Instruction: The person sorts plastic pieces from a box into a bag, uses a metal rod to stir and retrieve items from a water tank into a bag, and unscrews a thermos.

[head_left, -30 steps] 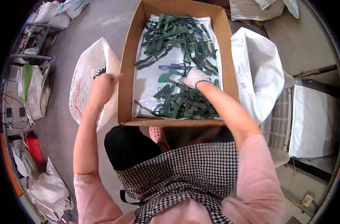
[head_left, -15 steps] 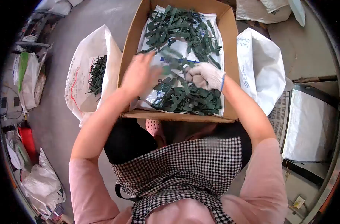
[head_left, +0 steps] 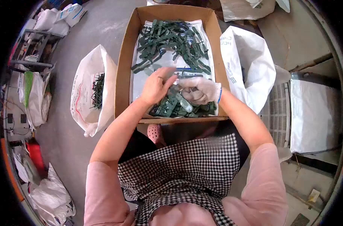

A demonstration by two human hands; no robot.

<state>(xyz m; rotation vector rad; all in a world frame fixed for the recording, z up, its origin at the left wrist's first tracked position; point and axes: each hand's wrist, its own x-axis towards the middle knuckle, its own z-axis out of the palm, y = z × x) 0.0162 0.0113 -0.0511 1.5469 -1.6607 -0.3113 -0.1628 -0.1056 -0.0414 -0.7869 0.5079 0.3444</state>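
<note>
Dark green plastic pieces (head_left: pixel 175 39), flat and elongated, lie in piles on white plastic sheeting (head_left: pixel 139 84) inside a cardboard box (head_left: pixel 124 64). My bare left hand (head_left: pixel 156 86) is over the middle of the box, thumb and fingers curled toward each other; its fingertips are blurred and what they pinch cannot be made out. Close beside it, my right hand (head_left: pixel 199 91), in a white knit glove, is closed around a green plastic piece (head_left: pixel 184 103) above the nearer pile. A smeared green shape (head_left: pixel 153 68) shows just beyond my left hand.
A white sack (head_left: pixel 79 96) with thin dark green pieces (head_left: pixel 98 90) stands left of the box. Another open white sack (head_left: pixel 250 67) stands against its right side. Further right is a white-covered block (head_left: pixel 314 116); shelving and bags (head_left: pixel 37 90) line the left.
The view has shifted, so the box sits lower and further left. My left hand has come closer to my right hand, which remains closed over the nearer pile.
</note>
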